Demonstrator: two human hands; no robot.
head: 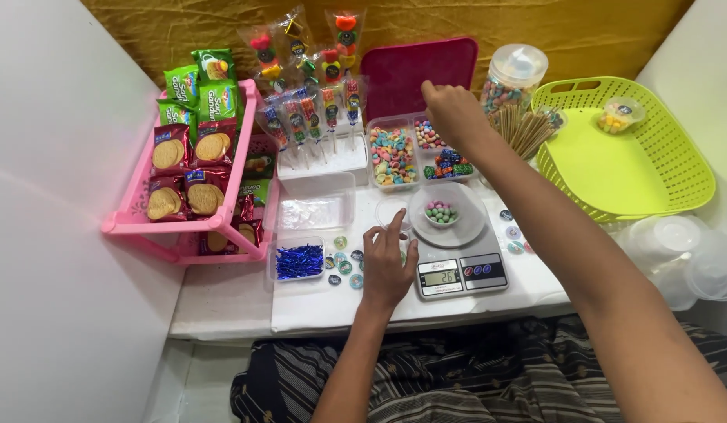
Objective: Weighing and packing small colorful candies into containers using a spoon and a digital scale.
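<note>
Sitting on the white worktop (238,301) are a perforated lime plastic basket (677,157), a pink slatted rack (179,223) stuffed with glossy biscuit packets, and a digital scale (457,266) whose round pan carries a small clear cup of pastel candy balls (441,211). The right hand (455,113) hovers over the divided clear candy tray (418,153), fingers pinched together, can't tell on what. The left hand (387,262) rests loosely open by the round stickers (344,262).
</note>
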